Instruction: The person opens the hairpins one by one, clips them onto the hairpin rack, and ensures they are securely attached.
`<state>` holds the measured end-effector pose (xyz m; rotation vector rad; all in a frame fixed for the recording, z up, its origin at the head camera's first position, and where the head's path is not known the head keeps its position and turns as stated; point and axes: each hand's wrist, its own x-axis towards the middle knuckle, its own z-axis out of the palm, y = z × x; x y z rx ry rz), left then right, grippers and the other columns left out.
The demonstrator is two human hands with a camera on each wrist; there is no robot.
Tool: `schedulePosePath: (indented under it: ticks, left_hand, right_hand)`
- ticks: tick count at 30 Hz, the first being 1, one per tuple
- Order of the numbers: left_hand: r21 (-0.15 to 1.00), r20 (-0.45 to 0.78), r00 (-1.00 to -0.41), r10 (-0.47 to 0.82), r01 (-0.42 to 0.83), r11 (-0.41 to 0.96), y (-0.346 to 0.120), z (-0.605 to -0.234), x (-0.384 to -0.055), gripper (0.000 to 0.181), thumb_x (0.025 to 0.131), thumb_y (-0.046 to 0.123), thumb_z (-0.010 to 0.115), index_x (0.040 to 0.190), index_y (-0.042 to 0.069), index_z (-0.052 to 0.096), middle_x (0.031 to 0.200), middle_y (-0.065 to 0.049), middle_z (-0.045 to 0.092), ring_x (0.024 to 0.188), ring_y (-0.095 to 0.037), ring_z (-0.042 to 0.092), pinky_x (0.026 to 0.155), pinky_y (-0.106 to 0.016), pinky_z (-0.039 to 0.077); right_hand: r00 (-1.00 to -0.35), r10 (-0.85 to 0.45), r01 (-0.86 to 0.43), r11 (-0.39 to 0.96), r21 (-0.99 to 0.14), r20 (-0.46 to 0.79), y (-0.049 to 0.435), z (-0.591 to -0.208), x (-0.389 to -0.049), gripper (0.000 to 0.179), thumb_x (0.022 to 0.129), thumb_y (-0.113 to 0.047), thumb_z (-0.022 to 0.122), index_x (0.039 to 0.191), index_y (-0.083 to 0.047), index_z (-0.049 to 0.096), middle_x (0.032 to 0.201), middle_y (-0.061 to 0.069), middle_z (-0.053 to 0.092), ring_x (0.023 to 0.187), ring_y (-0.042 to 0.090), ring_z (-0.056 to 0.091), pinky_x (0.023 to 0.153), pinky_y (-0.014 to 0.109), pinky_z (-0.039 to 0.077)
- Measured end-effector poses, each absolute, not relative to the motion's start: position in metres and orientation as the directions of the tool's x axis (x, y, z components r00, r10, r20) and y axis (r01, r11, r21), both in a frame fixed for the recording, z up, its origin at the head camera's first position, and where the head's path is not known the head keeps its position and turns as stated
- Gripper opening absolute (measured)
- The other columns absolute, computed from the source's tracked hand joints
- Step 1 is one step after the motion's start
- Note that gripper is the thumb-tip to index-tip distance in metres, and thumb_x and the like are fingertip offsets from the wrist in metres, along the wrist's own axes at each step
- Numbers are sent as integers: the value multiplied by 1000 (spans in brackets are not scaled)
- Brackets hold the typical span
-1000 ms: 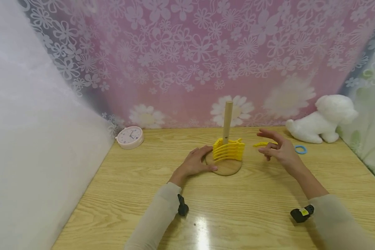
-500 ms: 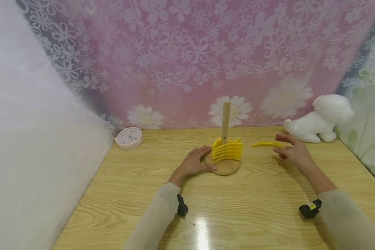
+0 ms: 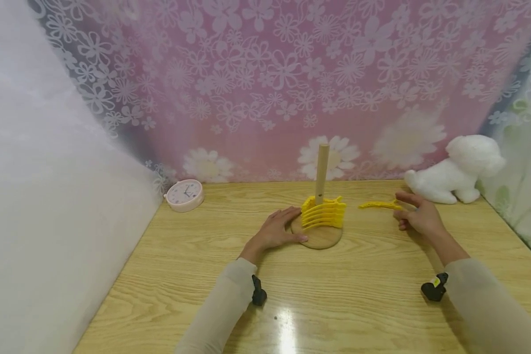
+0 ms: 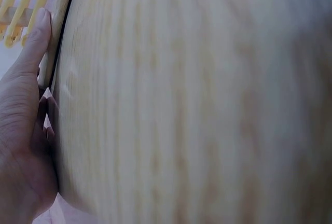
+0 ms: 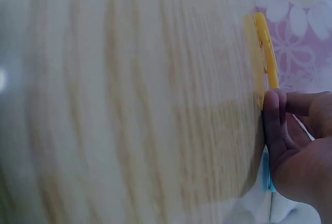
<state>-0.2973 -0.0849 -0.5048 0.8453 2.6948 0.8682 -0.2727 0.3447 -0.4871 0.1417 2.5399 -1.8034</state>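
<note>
A wooden stand has a round base (image 3: 320,240) and an upright peg (image 3: 322,172). Several yellow plastic pieces (image 3: 324,214) are stacked low around the peg. My left hand (image 3: 275,228) holds the left side of the base, thumb at the front and fingers behind; in the left wrist view the thumb (image 4: 36,40) lies along its edge. To the right, my right hand (image 3: 420,216) pinches the right end of one loose, thin yellow plastic piece (image 3: 376,204) low over the table. In the right wrist view, fingertips and thumb meet at the end of this yellow piece (image 5: 268,53).
A blue ring (image 5: 267,175) shows under the right hand in the right wrist view. A white plush dog (image 3: 457,169) sits at the back right, close to that hand. A pink clock (image 3: 184,195) stands at the back left of the wooden table (image 3: 194,236). Patterned cloth hangs behind.
My right hand has moved rightward to the loose yellow plastic piece's right end and now pinches it. The blue ring is covered in the head view. My left hand stays on the base.
</note>
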Motion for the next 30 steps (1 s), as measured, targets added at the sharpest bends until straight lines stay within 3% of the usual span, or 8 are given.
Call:
schedulePosePath:
  ticks: [4,7,11,15,20,25,27,30]
  left_hand:
    - [579,4,-815,580,475,663,-83,-504,-298,94,89,64,73,165,33,30,171,6,27,159,-12,16,131,-38,7]
    - [581,10,-815,579,476,660,-83,-504,-299,94,88,64,74,165,33,31,171,7,28,159,-11,16,131,-38,7]
    - [586,14,-815,579,476,656,-84,-505,-298,93,88,64,74,165,35,30,170,8,29,159,-12,16,131,-39,7]
    - [592,13,-814,581,475,651,-84,-505,-297,93,89,64,73,165,34,30,170,9,29,159,-13,16,131,-40,7]
    - [592,15,-811,585,478,649,-85,-505,-297,92,89,64,73,165,34,30,170,10,29,159,-11,16,131,-39,6]
    - [587,11,-807,590,483,650,-85,-505,-297,92,90,63,73,165,34,29,170,9,29,159,-10,16,131,-38,6]
    - [584,10,-808,589,483,653,-84,-504,-297,92,90,62,73,165,33,29,170,9,29,159,-10,16,131,-38,6]
    - [581,15,-807,591,488,651,-83,-504,-297,92,90,62,73,165,33,30,170,10,29,159,-10,16,131,-39,7]
  right_hand:
    - [-995,49,99,354,-930,-87,348,-489,-274,68,102,-3,65,162,-1,32,163,29,30,67,11,64,59,30,60]
    - [-996,42,90,375,-922,-80,348,-488,-274,63,103,-4,65,159,1,38,155,24,44,66,12,63,58,30,59]
    - [-997,33,79,363,-929,-72,349,-490,-274,56,102,-3,65,153,6,45,123,-2,67,66,11,63,57,30,59]
    - [-997,11,72,328,-942,-72,349,-491,-273,55,101,-2,66,151,9,46,106,-18,67,66,11,63,56,29,58]
    - [-998,-5,60,349,-935,-66,349,-492,-271,61,98,-5,72,152,8,45,112,-15,66,66,11,64,58,30,59]
    - [-998,-15,47,423,-905,-59,347,-490,-269,65,96,-7,75,152,8,45,133,15,61,68,11,66,60,30,61]
    - [-998,-16,51,445,-894,-65,348,-490,-269,62,96,-8,75,150,9,48,129,21,64,68,11,67,61,30,61]
    - [-997,-12,63,466,-883,-77,349,-490,-270,58,97,-11,76,146,9,51,111,13,71,69,11,66,62,30,61]
